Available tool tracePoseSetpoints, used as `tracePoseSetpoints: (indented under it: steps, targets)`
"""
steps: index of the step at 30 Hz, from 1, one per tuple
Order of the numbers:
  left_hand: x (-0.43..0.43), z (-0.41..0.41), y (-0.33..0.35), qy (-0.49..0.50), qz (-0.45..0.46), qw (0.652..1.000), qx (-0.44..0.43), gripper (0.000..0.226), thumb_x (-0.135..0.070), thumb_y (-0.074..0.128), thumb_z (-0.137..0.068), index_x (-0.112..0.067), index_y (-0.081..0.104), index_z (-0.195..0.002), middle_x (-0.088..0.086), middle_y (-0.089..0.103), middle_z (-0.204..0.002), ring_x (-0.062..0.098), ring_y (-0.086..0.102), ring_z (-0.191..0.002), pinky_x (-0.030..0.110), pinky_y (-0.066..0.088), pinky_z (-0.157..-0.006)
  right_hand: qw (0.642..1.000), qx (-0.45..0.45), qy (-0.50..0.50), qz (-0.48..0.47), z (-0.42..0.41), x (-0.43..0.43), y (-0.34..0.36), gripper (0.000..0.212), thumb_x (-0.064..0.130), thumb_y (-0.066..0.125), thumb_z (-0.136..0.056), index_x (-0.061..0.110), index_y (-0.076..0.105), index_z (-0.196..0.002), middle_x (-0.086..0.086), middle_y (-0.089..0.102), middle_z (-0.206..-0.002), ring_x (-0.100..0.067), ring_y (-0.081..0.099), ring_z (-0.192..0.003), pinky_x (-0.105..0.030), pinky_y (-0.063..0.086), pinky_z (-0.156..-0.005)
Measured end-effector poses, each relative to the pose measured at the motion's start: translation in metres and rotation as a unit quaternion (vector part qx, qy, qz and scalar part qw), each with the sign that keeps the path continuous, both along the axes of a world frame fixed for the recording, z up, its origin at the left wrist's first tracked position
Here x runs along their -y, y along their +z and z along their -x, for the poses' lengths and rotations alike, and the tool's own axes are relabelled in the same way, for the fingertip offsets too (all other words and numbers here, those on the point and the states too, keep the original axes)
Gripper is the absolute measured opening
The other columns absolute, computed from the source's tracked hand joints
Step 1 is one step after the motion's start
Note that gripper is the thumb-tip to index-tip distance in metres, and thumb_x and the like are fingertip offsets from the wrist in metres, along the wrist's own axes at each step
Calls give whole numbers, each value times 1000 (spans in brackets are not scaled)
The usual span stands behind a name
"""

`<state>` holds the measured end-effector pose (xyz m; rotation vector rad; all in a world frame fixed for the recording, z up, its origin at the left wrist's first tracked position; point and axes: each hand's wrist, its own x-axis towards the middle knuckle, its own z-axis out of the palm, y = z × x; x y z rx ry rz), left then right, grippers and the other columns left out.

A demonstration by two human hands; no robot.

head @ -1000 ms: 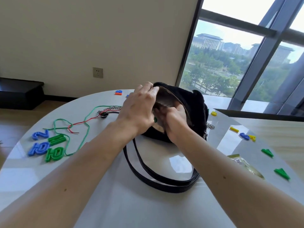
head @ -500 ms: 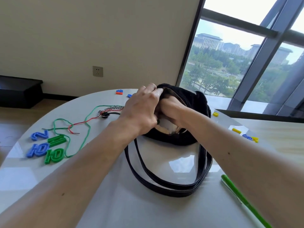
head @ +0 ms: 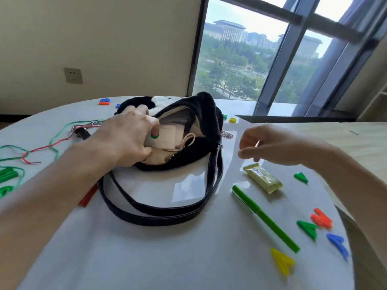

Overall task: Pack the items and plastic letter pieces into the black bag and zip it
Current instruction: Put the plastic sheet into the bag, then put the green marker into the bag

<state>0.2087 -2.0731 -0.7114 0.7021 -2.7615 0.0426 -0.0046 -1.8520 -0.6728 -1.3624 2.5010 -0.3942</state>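
Observation:
The black furry bag (head: 206,114) lies open in the middle of the white round table (head: 167,258), with its beige lining and a white item (head: 166,137) showing inside. My left hand (head: 123,137) grips the bag's near rim and holds the mouth open; a small green piece (head: 155,136) sits at one fingertip. My right hand (head: 270,146) hovers outside the bag, fingers loosely apart, just above a green foil packet (head: 262,178). A green pen (head: 266,218) lies nearer me. Loose plastic letters lie to the right: green (head: 301,177), orange (head: 321,218), blue (head: 338,243), yellow (head: 281,261).
The bag's black strap (head: 159,214) loops toward me. At left lie a green cord (head: 56,141), a red wire (head: 41,147) and green letters (head: 8,174). A red piece (head: 88,195) shows under my left forearm. Small pieces (head: 104,101) sit behind the bag. A wooden table (head: 335,139) adjoins at right.
My right hand has come out of the bag and moved right, over the green packet. My left hand still holds the rim. The view has swung right.

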Motion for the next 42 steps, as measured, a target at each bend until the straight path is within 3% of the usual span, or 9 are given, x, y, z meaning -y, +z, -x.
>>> tracePoseSetpoints:
  steps: [3,6,13,18,23,26,29,34,42]
  targets:
    - [-11,2,6,-52,-31,998,-12,31,-34,72,-80,-31,61,-108,-7,47,-107,13,47,-103,38,47,-82,988,-94,-64,-102,23,-19,-18,27,49,73,-84,25,60,-85,-1,65,-98,-21,61,-88,-39,53,-82]
    - [-26,4,11,-134,-98,986,17,26,-39,74,-80,-41,59,-101,-18,52,-97,-1,49,-87,24,39,-71,974,-133,-83,-163,33,-25,-35,35,61,68,-81,29,54,-81,3,57,-91,-13,53,-80,-33,48,-68]
    - [-41,5,19,-173,-138,974,48,22,-39,75,-80,-42,63,-99,-18,62,-87,-2,59,-78,22,46,-67,970,-209,-59,-110,23,-25,-47,42,63,66,-83,26,47,-89,4,46,-98,-21,47,-90,-33,38,-73]
    - [-22,-3,29,-96,-126,987,4,15,-19,70,-84,-33,66,-82,-16,64,-71,8,62,-68,26,43,-60,971,-107,39,-212,-24,-25,-29,57,82,60,-53,33,48,-78,11,58,-89,-11,55,-76,-34,48,-65]
    - [-2,-10,26,-15,-72,997,-31,16,-15,71,-82,-30,65,-79,-9,58,-89,19,58,-85,34,49,-73,961,-120,65,-242,-40,-19,-36,41,44,84,-70,35,45,-78,11,62,-82,-4,54,-72,-43,57,-76]
    - [3,-10,13,19,-43,997,-64,14,-21,73,-80,-30,64,-86,-2,52,-103,19,50,-94,42,50,-81,983,-64,81,-152,-37,-20,-24,40,33,87,-73,41,48,-82,15,69,-72,-3,57,-63,-36,53,-67]
    - [8,-7,2,46,-26,996,-75,15,-23,72,-82,-27,64,-94,3,47,-112,22,47,-107,47,50,-85,989,14,96,112,-40,-13,-3,51,33,85,-72,52,49,-103,12,74,-80,-7,67,-67,-36,53,-71]
    - [12,-3,-13,45,-18,998,-32,28,-26,64,-88,-32,65,-115,-2,51,-121,22,49,-117,40,49,-85,880,-27,112,460,-53,27,-10,43,14,78,-85,26,48,-113,4,76,-85,-12,73,-73,-31,57,-63]
    - [9,0,-13,52,0,995,-85,53,-18,67,-79,-15,53,-131,0,52,-124,25,52,-117,45,52,-84,849,-281,169,414,-47,100,-49,29,12,63,-94,19,47,-117,3,72,-80,-21,65,-60,-37,55,-56]
